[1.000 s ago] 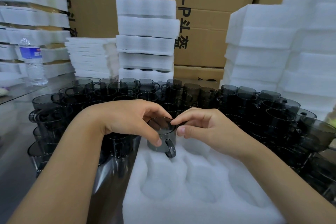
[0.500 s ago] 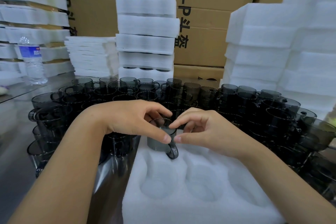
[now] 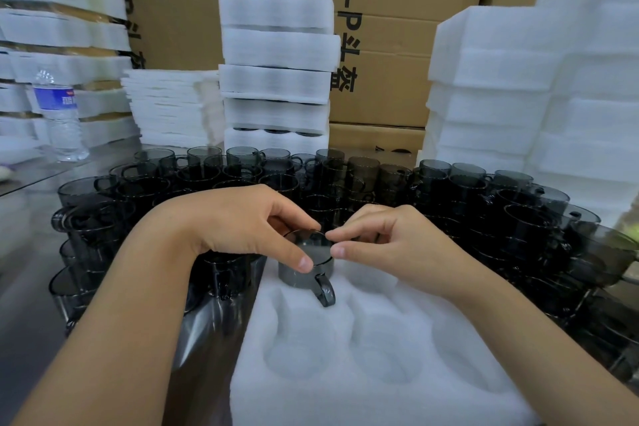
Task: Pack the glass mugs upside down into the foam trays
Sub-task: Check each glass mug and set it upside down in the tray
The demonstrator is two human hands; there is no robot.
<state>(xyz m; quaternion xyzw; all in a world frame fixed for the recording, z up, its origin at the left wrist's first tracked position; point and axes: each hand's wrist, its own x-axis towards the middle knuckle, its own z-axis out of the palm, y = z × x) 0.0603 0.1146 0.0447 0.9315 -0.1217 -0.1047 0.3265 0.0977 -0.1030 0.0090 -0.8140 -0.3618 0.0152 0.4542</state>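
A smoky grey glass mug (image 3: 304, 275) sits upside down in the far-left pocket of the white foam tray (image 3: 363, 380), its handle pointing toward me. My left hand (image 3: 242, 228) holds the mug's upturned base between thumb and fingers from the left. My right hand (image 3: 383, 239) pinches the same base from the right. The tray's near pockets hold nothing. Several more grey mugs (image 3: 460, 190) stand upright in rows behind and beside the tray.
Stacks of white foam trays (image 3: 276, 76) rise behind the mugs, with more stacks at the right (image 3: 539, 86) and left. A water bottle (image 3: 60, 117) stands at the far left. Cardboard boxes (image 3: 397, 28) form the back wall.
The mug has sunk lower into the far-left pocket. Both hands have followed it down a little and stay on its base.
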